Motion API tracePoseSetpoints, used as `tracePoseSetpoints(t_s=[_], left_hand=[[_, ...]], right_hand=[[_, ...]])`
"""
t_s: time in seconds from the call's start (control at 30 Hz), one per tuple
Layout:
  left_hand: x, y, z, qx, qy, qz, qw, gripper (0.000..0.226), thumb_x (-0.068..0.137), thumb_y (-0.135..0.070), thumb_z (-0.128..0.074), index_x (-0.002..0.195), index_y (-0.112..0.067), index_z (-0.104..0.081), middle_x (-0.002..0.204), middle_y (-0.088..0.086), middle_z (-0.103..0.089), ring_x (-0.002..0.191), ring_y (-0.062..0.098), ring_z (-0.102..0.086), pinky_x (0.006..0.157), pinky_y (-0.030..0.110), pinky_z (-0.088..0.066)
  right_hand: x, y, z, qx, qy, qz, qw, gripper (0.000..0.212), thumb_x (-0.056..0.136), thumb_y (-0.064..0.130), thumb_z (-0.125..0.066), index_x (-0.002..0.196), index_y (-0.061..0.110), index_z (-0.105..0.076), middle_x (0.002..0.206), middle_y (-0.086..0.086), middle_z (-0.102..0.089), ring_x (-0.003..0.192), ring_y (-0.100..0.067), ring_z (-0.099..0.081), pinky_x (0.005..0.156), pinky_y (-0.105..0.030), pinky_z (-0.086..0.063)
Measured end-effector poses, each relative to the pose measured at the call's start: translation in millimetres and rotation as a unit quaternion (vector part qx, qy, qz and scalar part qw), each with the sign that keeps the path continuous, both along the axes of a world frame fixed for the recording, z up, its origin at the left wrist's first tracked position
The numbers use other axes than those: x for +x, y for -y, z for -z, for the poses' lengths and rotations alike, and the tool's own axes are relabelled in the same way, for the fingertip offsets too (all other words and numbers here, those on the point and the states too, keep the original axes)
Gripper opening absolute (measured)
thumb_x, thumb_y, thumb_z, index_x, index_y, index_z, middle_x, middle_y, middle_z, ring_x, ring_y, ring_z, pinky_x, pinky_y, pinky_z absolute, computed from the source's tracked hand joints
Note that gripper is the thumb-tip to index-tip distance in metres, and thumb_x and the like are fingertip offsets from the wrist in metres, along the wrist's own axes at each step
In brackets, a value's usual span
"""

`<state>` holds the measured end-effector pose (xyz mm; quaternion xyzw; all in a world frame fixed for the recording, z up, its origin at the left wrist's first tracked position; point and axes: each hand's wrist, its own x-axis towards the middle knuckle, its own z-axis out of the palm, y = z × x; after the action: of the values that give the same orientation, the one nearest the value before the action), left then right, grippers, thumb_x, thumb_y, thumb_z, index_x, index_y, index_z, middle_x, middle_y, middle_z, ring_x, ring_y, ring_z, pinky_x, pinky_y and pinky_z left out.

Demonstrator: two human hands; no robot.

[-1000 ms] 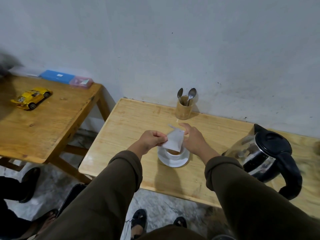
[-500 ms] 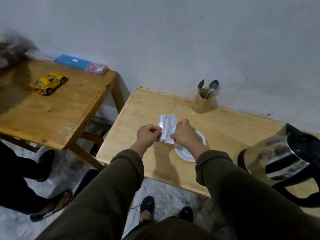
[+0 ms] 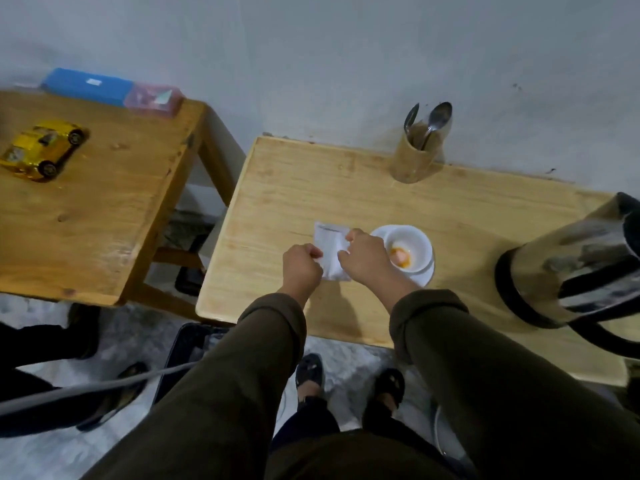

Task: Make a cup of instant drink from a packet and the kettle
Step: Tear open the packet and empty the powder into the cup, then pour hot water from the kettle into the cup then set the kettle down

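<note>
A white packet (image 3: 330, 249) stands upright at frame centre. Right of it, a white cup (image 3: 405, 247) on its saucer holds orange powder. The steel kettle (image 3: 568, 268), somewhat blurred, stands far right.

The packet (image 3: 330, 251) is silvery white. The cup (image 3: 405, 247) and saucer (image 3: 424, 271) are white, with orange powder (image 3: 400, 256) inside the cup. The kettle (image 3: 581, 268) is shiny steel with black trim. The tabletop (image 3: 311, 188) is pale wood with visible grain. The toy car (image 3: 43, 148) is yellow, and the sleeves (image 3: 450, 341) are olive brown.
</note>
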<state>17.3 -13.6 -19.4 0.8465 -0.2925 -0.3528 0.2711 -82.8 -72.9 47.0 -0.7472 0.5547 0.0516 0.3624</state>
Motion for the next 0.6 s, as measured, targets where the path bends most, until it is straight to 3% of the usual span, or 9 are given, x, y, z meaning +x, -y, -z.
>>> tracePoseSetpoints(t_s=[0.13,0.2,0.27,0.37,0.47,0.6], left_hand=[[-9,3,0,0.015,0.047,0.016,0.999,0.023,0.084,-0.002,-0.053,0.100,-0.003,-0.069,0.119,0.011,-0.063,0.102,0.025,-0.061,0.077,0.023,-0.040],[-17,4,-4,0.021,0.088,0.022,0.996,0.020,0.086,-0.005,-0.054,0.099,-0.006,-0.069,0.135,0.009,-0.052,0.120,0.027,-0.054,0.088,0.031,-0.043],[-26,3,-9,0.026,0.103,0.025,0.994,0.024,0.087,-0.009,-0.055,0.108,-0.011,-0.066,0.151,0.005,-0.036,0.135,0.024,-0.040,0.103,0.034,-0.038],[-46,4,-15,-0.005,0.073,0.042,0.996,0.037,0.090,-0.016,-0.053,0.127,-0.012,-0.056,0.151,0.007,-0.036,0.136,0.025,-0.039,0.106,0.032,-0.036],[-78,4,-22,-0.032,0.043,0.056,0.997,0.048,0.095,-0.019,-0.048,0.141,-0.008,-0.041,0.147,0.010,-0.043,0.135,0.027,-0.041,0.109,0.034,-0.033],[-130,-2,-24,-0.076,0.008,-0.003,0.997,0.061,0.095,-0.014,-0.042,0.150,-0.007,-0.016,0.156,0.010,-0.028,0.143,0.026,-0.029,0.115,0.035,-0.026]], right_hand=[[-7,0,-9,-0.009,0.026,0.015,1.000,0.039,0.089,0.013,-0.047,0.128,0.010,-0.049,0.115,-0.016,-0.067,0.108,-0.031,-0.059,0.077,-0.025,-0.038],[-14,1,-16,-0.013,0.051,0.022,0.998,0.036,0.088,0.011,-0.046,0.123,0.010,-0.054,0.110,-0.015,-0.069,0.105,-0.031,-0.060,0.076,-0.028,-0.042],[-23,2,-24,-0.024,0.076,0.029,0.996,0.034,0.088,0.011,-0.046,0.120,0.010,-0.057,0.109,-0.014,-0.069,0.104,-0.031,-0.061,0.080,-0.033,-0.048],[-43,3,-36,-0.056,0.095,0.026,0.994,0.032,0.090,0.011,-0.045,0.119,0.010,-0.058,0.115,-0.010,-0.067,0.107,-0.028,-0.060,0.091,-0.039,-0.050],[-71,6,-47,-0.101,0.119,0.021,0.988,0.032,0.091,0.009,-0.045,0.119,0.007,-0.059,0.117,-0.012,-0.066,0.110,-0.027,-0.059,0.092,-0.034,-0.047],[-123,10,-53,-0.143,0.127,0.028,0.981,0.030,0.088,0.008,-0.048,0.115,0.008,-0.061,0.120,-0.012,-0.063,0.109,-0.028,-0.059,0.089,-0.033,-0.046]])
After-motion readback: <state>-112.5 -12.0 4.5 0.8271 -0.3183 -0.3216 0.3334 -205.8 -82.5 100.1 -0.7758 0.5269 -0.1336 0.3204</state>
